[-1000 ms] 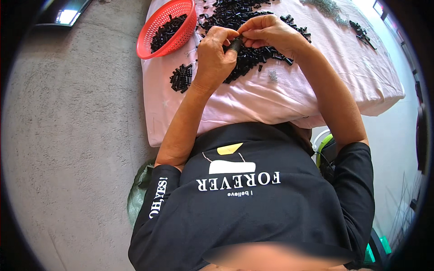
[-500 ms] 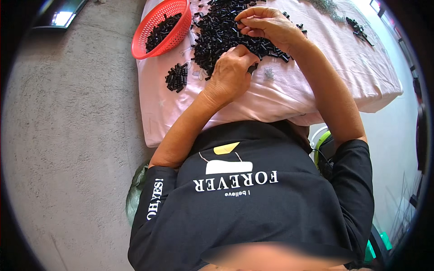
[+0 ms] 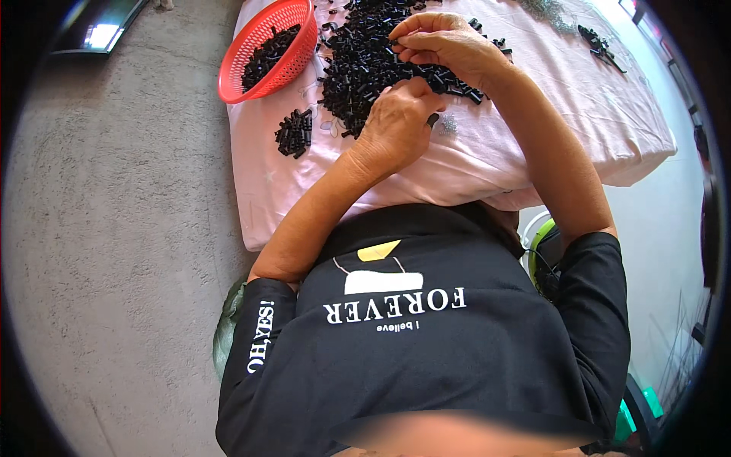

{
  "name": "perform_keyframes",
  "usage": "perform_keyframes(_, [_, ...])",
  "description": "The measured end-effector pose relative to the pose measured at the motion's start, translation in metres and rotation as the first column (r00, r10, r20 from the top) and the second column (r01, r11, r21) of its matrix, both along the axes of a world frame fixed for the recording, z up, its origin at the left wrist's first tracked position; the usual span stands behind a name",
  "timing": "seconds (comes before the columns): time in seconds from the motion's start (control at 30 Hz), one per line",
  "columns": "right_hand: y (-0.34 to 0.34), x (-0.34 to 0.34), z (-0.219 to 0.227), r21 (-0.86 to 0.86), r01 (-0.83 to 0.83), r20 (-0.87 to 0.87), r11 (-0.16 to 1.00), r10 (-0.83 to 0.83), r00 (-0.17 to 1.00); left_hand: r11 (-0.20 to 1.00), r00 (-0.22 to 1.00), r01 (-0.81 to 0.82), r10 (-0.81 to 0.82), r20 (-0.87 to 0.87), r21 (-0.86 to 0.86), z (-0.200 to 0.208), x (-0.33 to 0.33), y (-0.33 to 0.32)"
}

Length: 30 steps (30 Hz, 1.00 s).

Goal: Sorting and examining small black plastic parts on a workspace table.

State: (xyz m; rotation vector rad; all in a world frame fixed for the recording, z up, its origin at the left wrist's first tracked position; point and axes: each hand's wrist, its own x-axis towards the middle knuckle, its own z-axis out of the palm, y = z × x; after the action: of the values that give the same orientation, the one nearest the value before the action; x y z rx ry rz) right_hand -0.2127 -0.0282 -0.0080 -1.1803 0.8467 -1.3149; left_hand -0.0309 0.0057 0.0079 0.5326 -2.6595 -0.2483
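A large heap of short black tube-like pieces (image 3: 354, 80) lies on a pink cloth-covered table. At the heap's near edge my left hand (image 3: 400, 118) is closed, its fingers bent; a small black piece (image 3: 432, 119) shows at its fingertips. Over the heap, farther right, my right hand (image 3: 453, 49) is closed in a pinch; whatever lies between thumb and finger is too small to make out. Beside my left hand sits a little pile of tiny clear pieces (image 3: 449, 125). A smaller pile of black tubes (image 3: 295, 133) rests to the left.
A red perforated basket (image 3: 303, 65) holding more black pieces stands at the table's left edge. Toward the far right lie a scatter of clear bits (image 3: 550, 11) and a small bunch of dark parts (image 3: 600, 49). Grey floor (image 3: 129, 228) borders the table on the left.
My left hand has turned and shifted slightly right, its fingertips now nearer the clear pieces. My right hand stays pinched, nearly in the same place.
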Motion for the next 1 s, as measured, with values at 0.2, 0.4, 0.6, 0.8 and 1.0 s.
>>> perform_keyframes(0.2, [0.002, 0.001, 0.001, -0.022, 0.027, -0.035, 0.999, -0.028, 0.999, 0.998, 0.999, 0.044, -0.044, 0.005, 0.033, -0.004, -0.002, -0.003])
perform_keyframes(0.4, [-0.001, 0.001, -0.001, 0.001, -0.003, -0.027, 1.0, 0.003, 1.0, 1.0, 1.0, 0.016, -0.016, 0.01, 0.007, -0.003, 0.001, -0.002])
perform_keyframes(0.6, [-0.002, 0.001, -0.002, 0.019, -0.023, -0.084, 1.0, 0.024, 0.996, 0.998, 1.0, 0.019, -0.02, 0.0, 0.063, -0.001, 0.007, -0.004])
perform_keyframes(0.8, [-0.001, -0.001, -0.002, 0.016, -0.039, -0.096, 0.999, 0.041, 0.995, 0.994, 0.985, -0.019, 0.038, -0.168, 0.11, 0.009, 0.01, -0.004])
perform_keyframes(1.0, [0.007, 0.005, 0.007, 0.046, -0.187, -0.03, 0.981, 0.189, 0.982, 0.926, 0.895, -0.247, 0.331, -0.3, 0.286, 0.024, 0.038, -0.01])
